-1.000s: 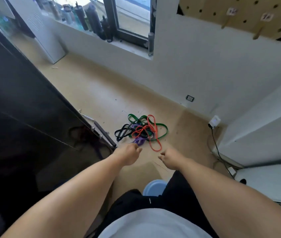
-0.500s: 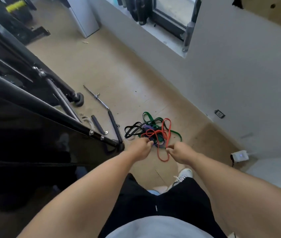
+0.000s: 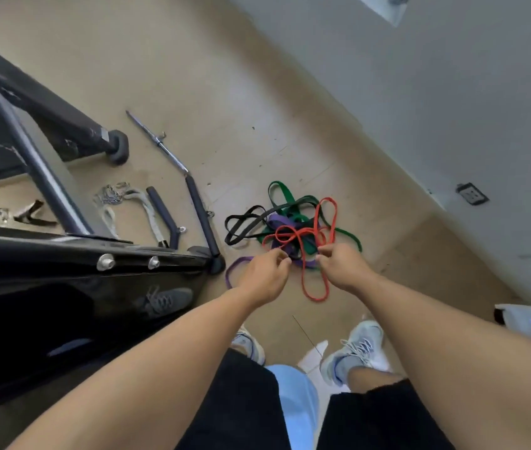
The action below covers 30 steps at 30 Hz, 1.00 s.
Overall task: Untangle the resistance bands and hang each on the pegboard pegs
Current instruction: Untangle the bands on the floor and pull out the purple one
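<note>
bands (image 3: 293, 228) | red, green, purple, black | tangled heap | floor

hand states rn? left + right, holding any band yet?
Left hand: fingers curled at the near edge of the band tangle; grip cannot be told.
Right hand: fingers curled at the red band; grip cannot be told.

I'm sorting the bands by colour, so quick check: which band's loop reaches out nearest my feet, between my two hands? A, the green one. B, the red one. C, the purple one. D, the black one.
B: the red band trails a long loop out of the tangle toward the shoes, between the left hand and the right hand.
</note>
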Each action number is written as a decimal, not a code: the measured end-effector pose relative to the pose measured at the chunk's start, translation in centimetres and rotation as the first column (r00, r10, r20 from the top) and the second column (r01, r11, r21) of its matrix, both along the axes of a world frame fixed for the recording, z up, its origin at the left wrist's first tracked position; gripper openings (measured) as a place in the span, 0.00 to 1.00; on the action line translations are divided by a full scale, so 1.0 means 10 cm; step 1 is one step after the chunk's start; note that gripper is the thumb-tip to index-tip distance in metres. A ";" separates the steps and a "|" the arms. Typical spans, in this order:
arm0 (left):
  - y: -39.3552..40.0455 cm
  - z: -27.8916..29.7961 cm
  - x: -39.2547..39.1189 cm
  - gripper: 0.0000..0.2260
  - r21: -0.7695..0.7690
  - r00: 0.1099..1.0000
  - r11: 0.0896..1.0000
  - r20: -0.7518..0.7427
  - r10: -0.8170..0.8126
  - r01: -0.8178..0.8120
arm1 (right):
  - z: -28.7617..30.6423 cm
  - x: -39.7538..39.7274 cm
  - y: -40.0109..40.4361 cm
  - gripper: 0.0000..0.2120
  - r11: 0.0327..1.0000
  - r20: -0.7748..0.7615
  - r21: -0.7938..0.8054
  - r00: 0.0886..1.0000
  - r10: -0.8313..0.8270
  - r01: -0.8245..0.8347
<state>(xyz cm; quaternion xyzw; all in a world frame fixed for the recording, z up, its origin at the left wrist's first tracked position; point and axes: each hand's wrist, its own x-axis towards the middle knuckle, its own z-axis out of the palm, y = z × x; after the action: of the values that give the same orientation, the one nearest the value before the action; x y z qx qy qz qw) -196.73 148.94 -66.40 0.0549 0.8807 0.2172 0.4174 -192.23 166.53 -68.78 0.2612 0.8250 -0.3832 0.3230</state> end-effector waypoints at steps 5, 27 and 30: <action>-0.17 -1.37 -0.37 0.14 0.035 1.000 0.999 -0.020 0.020 -0.019 | -1.52 -0.51 -0.14 0.13 0.997 -0.043 0.058 0.997 0.060 -0.057; -0.38 -2.89 -1.25 0.25 -0.165 0.856 0.859 -0.111 -0.505 0.485 | -4.68 -0.51 -1.23 0.17 0.691 -0.097 0.553 0.788 0.608 -0.466; -0.55 -2.74 -1.19 0.25 -0.149 0.883 0.888 -0.125 -0.452 0.434 | -4.25 -0.48 -1.15 0.17 0.770 -0.190 0.504 0.819 0.541 -0.391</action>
<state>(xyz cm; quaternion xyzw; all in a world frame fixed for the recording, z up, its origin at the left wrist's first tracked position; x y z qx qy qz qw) -208.65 143.48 -93.84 0.2474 0.8858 0.0590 0.3882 -197.04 155.01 -111.29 0.0446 0.9702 -0.1290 0.2004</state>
